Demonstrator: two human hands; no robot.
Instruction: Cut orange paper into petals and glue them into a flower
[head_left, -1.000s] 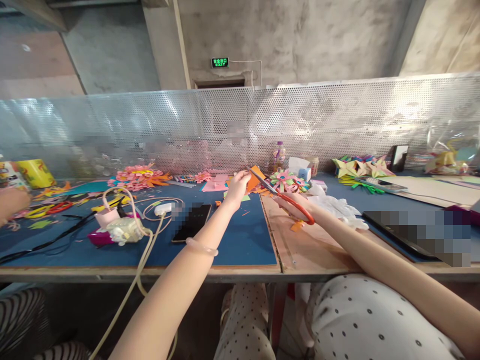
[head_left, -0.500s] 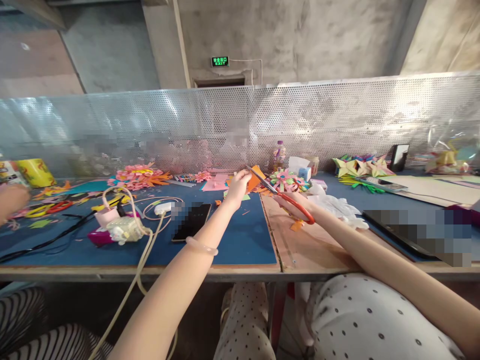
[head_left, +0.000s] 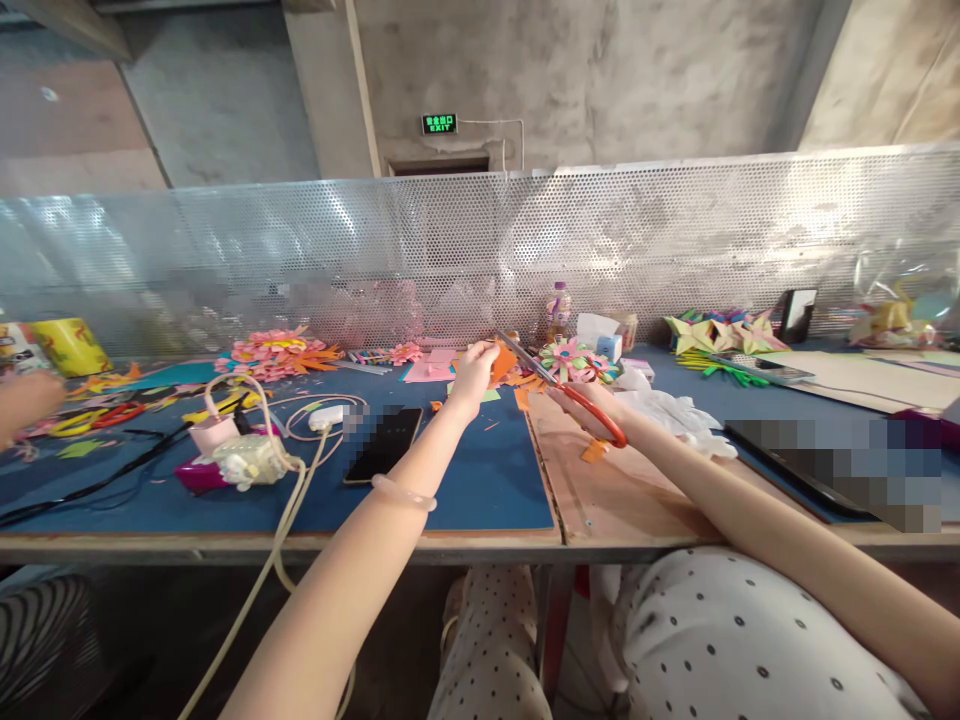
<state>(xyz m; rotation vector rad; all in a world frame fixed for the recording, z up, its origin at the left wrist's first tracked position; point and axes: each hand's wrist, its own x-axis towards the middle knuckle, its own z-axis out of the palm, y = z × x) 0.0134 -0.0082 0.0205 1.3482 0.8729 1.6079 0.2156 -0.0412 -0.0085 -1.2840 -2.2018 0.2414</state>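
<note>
Near the frame's centre, our right hand (head_left: 592, 408) grips the red-handled scissors (head_left: 559, 385), blades seemingly parted. Just left, our left hand (head_left: 474, 372) pinches an orange paper piece (head_left: 502, 363) above the blue mat (head_left: 480, 470). Beyond lies a paper flower (head_left: 574, 360).

A long tabletop (head_left: 480, 545) spans the frame's middle, bearing a blue mat (head_left: 465, 480) at centre, a phone (head_left: 384, 444) on it, pink paper flowers (head_left: 277, 352) upper left, and white cables (head_left: 300, 440).
</note>
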